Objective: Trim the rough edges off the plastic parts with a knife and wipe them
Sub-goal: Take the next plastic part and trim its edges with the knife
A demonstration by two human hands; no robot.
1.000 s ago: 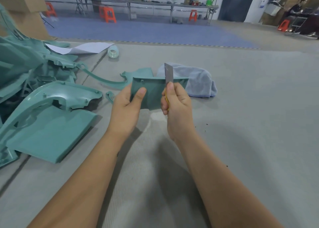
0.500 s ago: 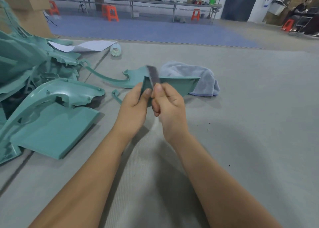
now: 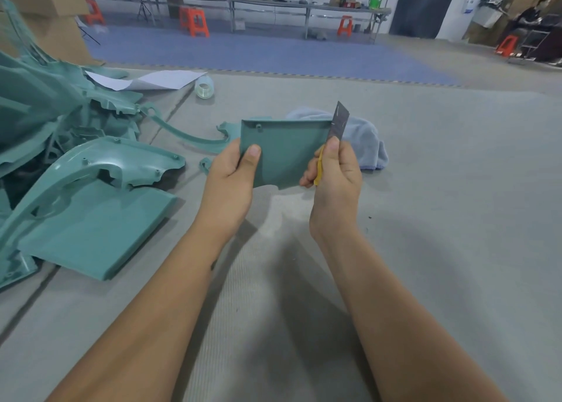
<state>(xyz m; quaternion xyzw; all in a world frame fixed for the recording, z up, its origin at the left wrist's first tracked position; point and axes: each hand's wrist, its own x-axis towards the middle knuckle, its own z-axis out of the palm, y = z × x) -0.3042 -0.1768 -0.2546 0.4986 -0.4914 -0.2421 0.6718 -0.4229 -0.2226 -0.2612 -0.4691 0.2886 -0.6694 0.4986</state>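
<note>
Now the left hand (image 3: pixel 231 178) holds a small green plastic panel (image 3: pixel 281 152) up above the grey floor, with the thumb pressed on its face and the other fingers curled behind it. The right hand (image 3: pixel 334 173) grips a knife (image 3: pixel 338 123) with a yellow handle, and the thumb lies on the flat side of the grey blade. The blade stands almost upright, touching the right edge of the panel near the top corner.

I think the danger is a slip: if the blade jumps off the thin edge, it could cut into the panel face or run toward the left fingers, because only one hand keeps the panel steady in the air.

Half a second ago the panel was turned edge-on and both hands were close together with the blade near its left end; now the panel faces the camera and the blade is at its right edge.

A grey cloth (image 3: pixel 365 140) lies behind the panel, and a pile of green parts (image 3: pixel 91 204) is at the left.
</note>
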